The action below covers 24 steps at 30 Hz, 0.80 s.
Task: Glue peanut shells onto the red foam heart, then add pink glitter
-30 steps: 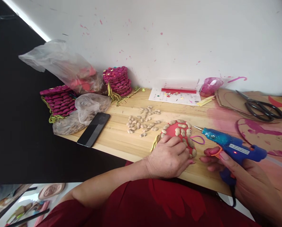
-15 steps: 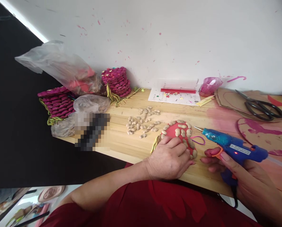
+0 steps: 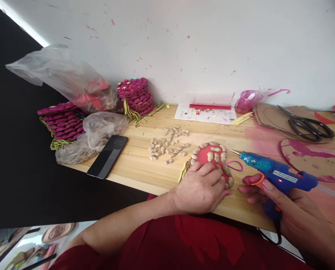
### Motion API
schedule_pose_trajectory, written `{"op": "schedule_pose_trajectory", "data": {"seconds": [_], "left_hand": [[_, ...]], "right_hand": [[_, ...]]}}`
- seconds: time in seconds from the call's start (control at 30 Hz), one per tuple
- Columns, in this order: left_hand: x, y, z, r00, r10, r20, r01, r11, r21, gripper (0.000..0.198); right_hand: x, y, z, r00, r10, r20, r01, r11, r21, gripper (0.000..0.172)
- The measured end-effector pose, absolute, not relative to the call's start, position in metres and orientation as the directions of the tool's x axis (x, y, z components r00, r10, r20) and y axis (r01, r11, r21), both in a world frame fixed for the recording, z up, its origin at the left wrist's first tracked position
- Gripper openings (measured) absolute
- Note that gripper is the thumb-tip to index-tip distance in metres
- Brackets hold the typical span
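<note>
My left hand [image 3: 201, 189] lies palm down on the near part of a red disc [image 3: 208, 154] covered with peanut shells, fingers together and pressing on it. My right hand [image 3: 288, 210] grips a blue hot glue gun [image 3: 274, 174], forefinger on the orange trigger. The metal nozzle points left, just right of the disc and above a purple cord loop [image 3: 235, 165]. Several loose peanuts [image 3: 169, 144] lie on the wooden table [image 3: 144, 165] to the left of the disc. A yellow tassel [image 3: 183, 172] sticks out from the disc's left edge.
A black phone [image 3: 107, 156] lies near the table's left front edge beside plastic bags [image 3: 99, 129]. Stacks of magenta discs [image 3: 135, 95] stand at the back left. Black scissors [image 3: 308, 125] on cardboard, a pink-stained cardboard disc [image 3: 313, 159] and a sticker sheet [image 3: 205, 112] lie toward the back and right.
Both hands, the disc and the glue gun keep their places. Only the camera has shifted slightly, so the scene sits a little further left.
</note>
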<state>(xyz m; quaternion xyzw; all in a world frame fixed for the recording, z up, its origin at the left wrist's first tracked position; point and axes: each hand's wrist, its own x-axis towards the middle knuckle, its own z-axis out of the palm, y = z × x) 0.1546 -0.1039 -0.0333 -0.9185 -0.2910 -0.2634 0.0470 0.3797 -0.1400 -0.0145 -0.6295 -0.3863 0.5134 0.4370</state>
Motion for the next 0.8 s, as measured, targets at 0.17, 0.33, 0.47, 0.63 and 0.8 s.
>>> {"op": "schedule_pose_trajectory", "data": {"seconds": [0.17, 0.33, 0.47, 0.63, 0.8], "left_hand": [[0.1551, -0.1035, -0.0331, 0.694, 0.514, 0.505, 0.570, -0.820, 0.051, 0.032], [0.1553, -0.1041, -0.0320, 0.683, 0.515, 0.518, 0.578, -0.815, 0.049, 0.033], [0.1553, -0.1045, -0.0319, 0.689, 0.524, 0.501, 0.581, -0.813, 0.051, 0.032], [0.1554, -0.1045, -0.0335, 0.696, 0.521, 0.494, 0.576, -0.816, 0.049, 0.030], [0.1559, -0.1055, -0.0326, 0.699, 0.525, 0.486, 0.584, -0.811, 0.036, 0.030]], "right_hand": [[0.3766, -0.1376, -0.0110, 0.159, 0.936, -0.313, -0.008, -0.316, -0.949, 0.038], [0.3796, -0.1377, -0.0163, 0.160, 0.942, -0.296, -0.041, -0.293, -0.955, 0.036], [0.3774, -0.1382, -0.0147, 0.172, 0.943, -0.286, -0.019, -0.287, -0.958, 0.036], [0.3783, -0.1378, -0.0159, 0.181, 0.938, -0.296, -0.010, -0.299, -0.954, 0.035], [0.3789, -0.1351, -0.0190, 0.159, 0.945, -0.287, -0.094, -0.274, -0.957, 0.035]]}}
